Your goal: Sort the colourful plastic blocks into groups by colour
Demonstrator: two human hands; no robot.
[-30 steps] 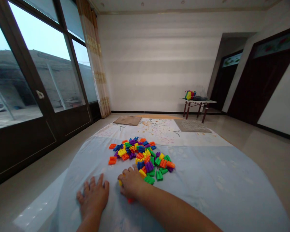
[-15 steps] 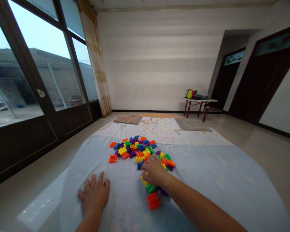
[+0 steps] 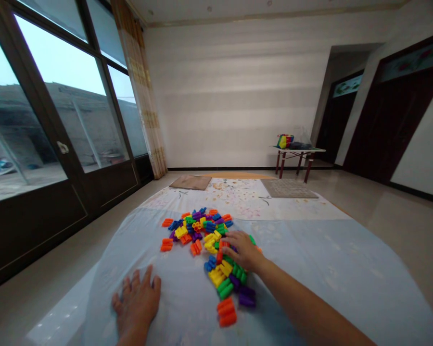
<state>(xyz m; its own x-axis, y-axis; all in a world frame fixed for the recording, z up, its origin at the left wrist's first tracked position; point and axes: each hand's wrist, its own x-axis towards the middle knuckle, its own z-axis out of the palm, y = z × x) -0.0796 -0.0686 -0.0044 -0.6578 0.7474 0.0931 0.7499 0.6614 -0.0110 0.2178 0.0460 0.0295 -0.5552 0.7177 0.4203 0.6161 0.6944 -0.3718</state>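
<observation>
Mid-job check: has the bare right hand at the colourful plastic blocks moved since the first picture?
Yes. Against the flat brown rectangular mat, the right hand has moved rightward and farther forward.

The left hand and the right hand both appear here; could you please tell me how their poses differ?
The left hand lies with fingers spread on the pale blue cloth, while the right hand is curved over some colourful blocks. The left hand's fingers point mostly forward, the right hand's toward the left. Both are bare, with their backs facing up.
</observation>
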